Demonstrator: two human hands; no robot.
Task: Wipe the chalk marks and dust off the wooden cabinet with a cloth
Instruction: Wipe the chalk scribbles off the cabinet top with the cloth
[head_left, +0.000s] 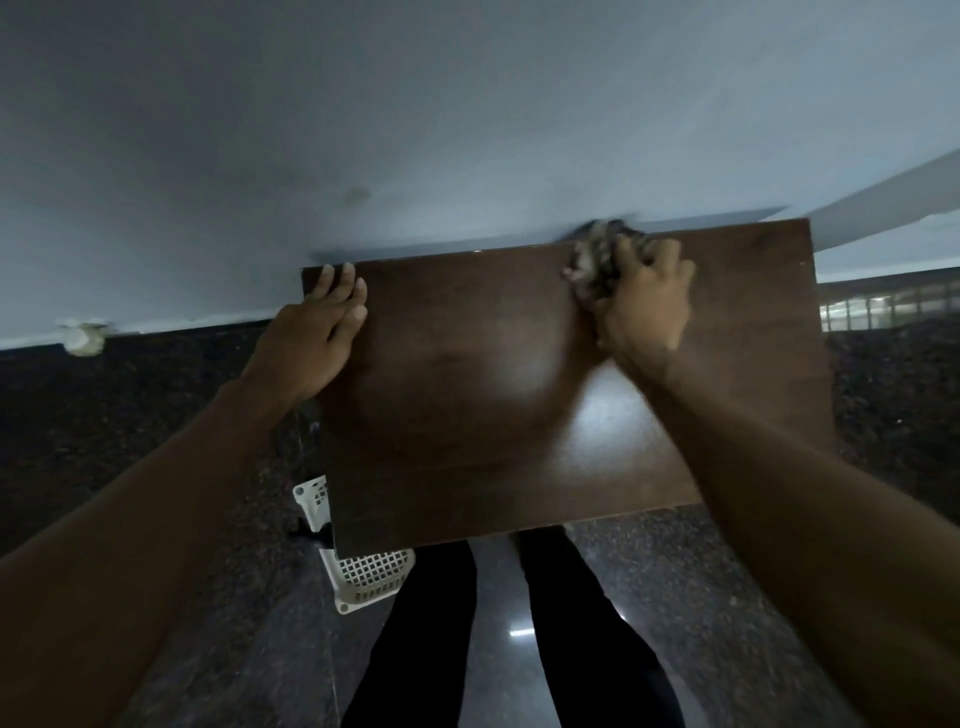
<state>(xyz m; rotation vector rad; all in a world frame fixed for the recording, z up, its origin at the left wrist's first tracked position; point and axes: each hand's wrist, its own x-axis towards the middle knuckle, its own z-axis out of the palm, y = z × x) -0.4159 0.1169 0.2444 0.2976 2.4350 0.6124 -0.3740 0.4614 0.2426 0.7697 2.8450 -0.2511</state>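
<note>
The dark brown wooden cabinet top (467, 364) fills the middle of the view, its far edge against a pale wall. My right hand (644, 306) is shut on a crumpled grey patterned cloth (595, 260) and presses it on the top near the far edge, right of centre. The cloth is blurred. My left hand (317, 338) rests flat with fingers apart on the cabinet's far left corner and left edge, holding nothing. I see no clear chalk marks on the top; a bright sheen lies near its middle.
A white plastic lattice basket (363, 577) sits on the dark speckled floor (130, 426) under the cabinet's near left corner. My legs in dark trousers (431, 639) stand at the near edge. A pale lump (83, 338) lies by the wall's base at left.
</note>
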